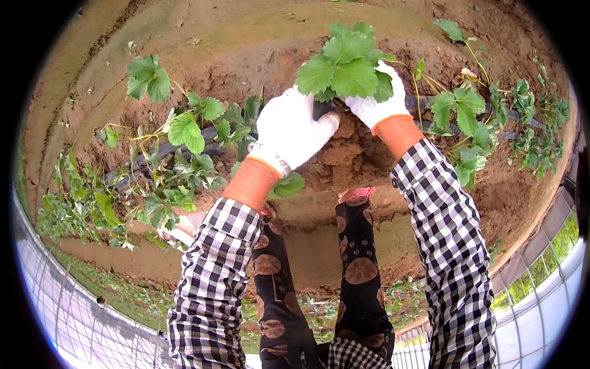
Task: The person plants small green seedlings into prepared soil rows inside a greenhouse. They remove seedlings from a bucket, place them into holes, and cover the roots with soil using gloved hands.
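Note:
A strawberry plant (pixel 348 64) with broad toothed green leaves stands between my two hands, over the soil bed. I wear white knit gloves with orange cuffs. My left hand (pixel 292 127) is at the plant's left side, thumb spread away from the fingers, fingertips hidden behind a leaf. On the other side, my right hand (pixel 380 97) reaches in under the leaves, its fingers pointing toward the plant's base. The leaves cover the stems and most of the right fingers, so their grip is hidden. Below the plant lies broken, crumbly brown soil (pixel 343 157).
Black drip hoses (pixel 511 113) run along the bed. More strawberry plants grow at left (pixel 186 131) and right (pixel 461 108), some drooping. My legs in patterned trousers (pixel 362 272) straddle the furrow. A pale object (pixel 184 228), partly hidden, lies by my left sleeve.

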Tool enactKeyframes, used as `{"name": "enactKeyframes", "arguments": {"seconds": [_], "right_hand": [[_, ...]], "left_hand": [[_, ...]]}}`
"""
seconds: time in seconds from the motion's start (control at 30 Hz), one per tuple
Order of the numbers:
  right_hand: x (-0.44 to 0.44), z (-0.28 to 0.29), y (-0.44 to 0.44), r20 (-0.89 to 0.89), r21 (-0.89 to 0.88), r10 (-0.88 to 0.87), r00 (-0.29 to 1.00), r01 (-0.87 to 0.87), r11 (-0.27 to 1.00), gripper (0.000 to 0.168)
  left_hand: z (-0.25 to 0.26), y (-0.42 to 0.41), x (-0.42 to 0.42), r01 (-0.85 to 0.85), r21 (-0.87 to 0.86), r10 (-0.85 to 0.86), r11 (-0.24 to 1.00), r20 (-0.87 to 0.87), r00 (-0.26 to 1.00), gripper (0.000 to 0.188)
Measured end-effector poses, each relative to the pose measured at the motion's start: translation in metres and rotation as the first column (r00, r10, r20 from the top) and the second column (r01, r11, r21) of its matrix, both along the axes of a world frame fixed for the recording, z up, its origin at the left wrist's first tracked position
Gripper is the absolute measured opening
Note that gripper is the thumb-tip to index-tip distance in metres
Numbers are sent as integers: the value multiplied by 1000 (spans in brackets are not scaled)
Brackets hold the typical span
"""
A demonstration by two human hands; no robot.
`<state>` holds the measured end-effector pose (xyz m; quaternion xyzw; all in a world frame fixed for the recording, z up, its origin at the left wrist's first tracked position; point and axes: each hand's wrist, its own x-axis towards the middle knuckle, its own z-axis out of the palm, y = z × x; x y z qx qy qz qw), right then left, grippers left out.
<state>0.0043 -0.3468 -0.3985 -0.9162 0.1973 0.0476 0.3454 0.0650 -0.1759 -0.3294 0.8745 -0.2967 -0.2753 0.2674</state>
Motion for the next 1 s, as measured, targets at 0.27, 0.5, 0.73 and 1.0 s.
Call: {"name": "enactKeyframes", "arguments": {"seconds": [0.27, 0.5, 0.73, 1.0], "right_hand": [[4, 4, -34, -168, 338, 336, 927, -266, 903, 30], [2, -25, -30, -75, 218, 103, 992, -84, 972, 19], [19, 16, -16, -177, 60, 210, 961, -203, 977, 21], [10, -2, -7, -88, 149, 122, 989, -108, 983, 30]], "left_hand": [[15, -5, 8, -43, 49, 51, 998, -177, 983, 58], [-11, -15, 11, -130, -89, 113, 987, -174, 978, 72], [-28, -9, 4, 111, -73, -100, 991, 133, 986, 61], [-28, -11, -1, 150, -11, -147, 989, 156, 977, 56]]}}
